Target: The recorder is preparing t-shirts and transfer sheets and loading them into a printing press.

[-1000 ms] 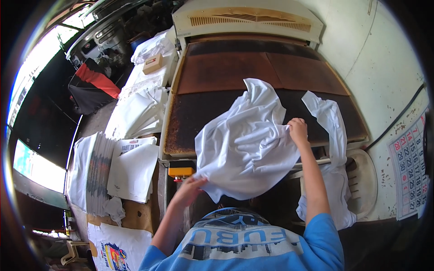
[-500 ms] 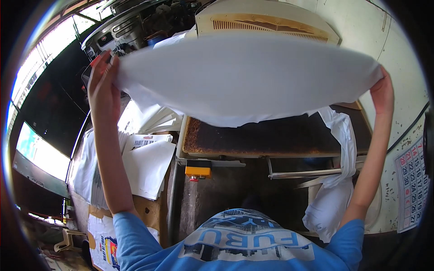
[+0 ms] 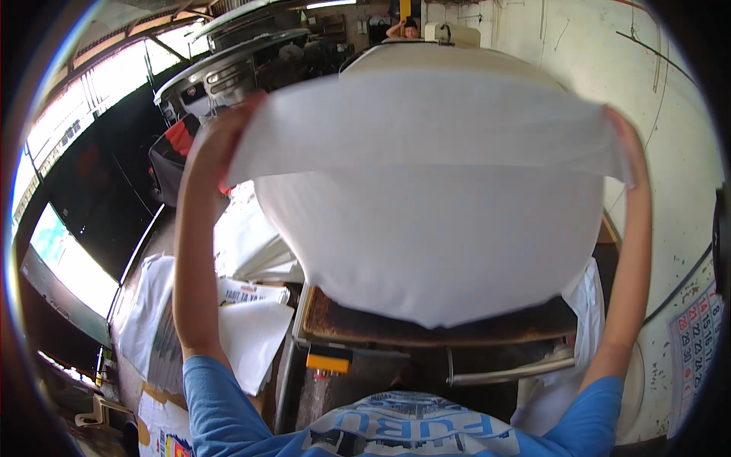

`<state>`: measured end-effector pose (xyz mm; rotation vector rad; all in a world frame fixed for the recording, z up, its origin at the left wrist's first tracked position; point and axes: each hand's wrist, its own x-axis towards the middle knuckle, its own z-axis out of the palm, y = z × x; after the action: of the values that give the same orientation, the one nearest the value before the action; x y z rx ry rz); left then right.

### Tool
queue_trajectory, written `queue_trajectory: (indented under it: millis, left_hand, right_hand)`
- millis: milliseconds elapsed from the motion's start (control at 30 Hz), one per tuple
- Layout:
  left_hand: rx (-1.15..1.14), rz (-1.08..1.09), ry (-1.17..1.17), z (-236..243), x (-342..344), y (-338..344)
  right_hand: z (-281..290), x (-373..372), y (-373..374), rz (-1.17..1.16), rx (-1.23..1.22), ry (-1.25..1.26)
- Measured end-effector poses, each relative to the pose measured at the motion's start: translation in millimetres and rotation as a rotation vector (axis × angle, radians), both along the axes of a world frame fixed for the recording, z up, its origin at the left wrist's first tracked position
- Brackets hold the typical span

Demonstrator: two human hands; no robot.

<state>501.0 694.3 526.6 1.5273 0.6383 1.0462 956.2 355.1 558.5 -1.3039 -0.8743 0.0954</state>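
A wide white cloth (image 3: 434, 236) is stretched in the air between my hands, its upper part folded over toward me and its lower edge bellying down. My left hand (image 3: 234, 141), blurred, is closed on the cloth's upper left edge. At the upper right edge, my right hand (image 3: 626, 137) grips the fabric, its fingers partly behind it. Below the cloth lies a dark flat machine bed (image 3: 381, 326) with a rusty rim, mostly covered from view. Behind the cloth, only the top of a cream machine hood (image 3: 457, 59) shows.
Stacked white sheets (image 3: 255, 327) lie at the left. A yellow switch box (image 3: 329, 359) and a metal bar (image 3: 510, 372) stick out at the bed's front. White fabric (image 3: 588, 312) hangs at the right. Far back is another person (image 3: 410, 30). A calendar (image 3: 694, 343) hangs on the right wall.
The cloth's lower edge has swung down over the bed, and a fold now shows across its top. My left hand has moved inward to the right. The view has tilted up.
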Motion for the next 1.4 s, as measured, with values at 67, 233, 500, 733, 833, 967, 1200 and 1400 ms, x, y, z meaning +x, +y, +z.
queue_trajectory:
  millis: [67,233,500,733,833,967,1200,1400]
  left_hand:
    - [0.095,-0.136,0.202,-36.6,27.5,38.8]
    - [-0.244,0.001,-0.075,-110.9,127.7,150.1]
    - [0.196,-0.244,-0.576,-22.6,163.0,156.4]
    - [-0.078,-0.182,-0.242,-150.8,157.4,178.2]
    - [-0.312,-0.158,-0.138,-237.3,169.4,172.2]
    - [-0.452,-0.109,-0.073,-331.9,138.6,169.9]
    - [-0.437,-0.086,0.145,-387.7,113.3,116.3]
    - [-0.001,0.066,0.514,-403.0,60.8,67.3]
  right_hand:
    - [-30.6,30.0,35.0,0.143,-0.258,0.17]
    - [-90.7,103.2,111.6,0.112,-0.175,0.259]
    - [-48.2,111.7,113.5,0.193,0.354,0.131]
    - [-167.6,124.8,133.6,0.097,0.15,0.265]
    - [-240.5,126.8,138.1,-0.111,-0.047,0.285]
    - [-309.9,107.4,146.7,-0.22,-0.195,0.235]
    - [-373.4,83.2,102.2,-0.425,-0.506,0.03]
    - [-386.0,38.4,65.0,-0.247,-0.901,-0.054]
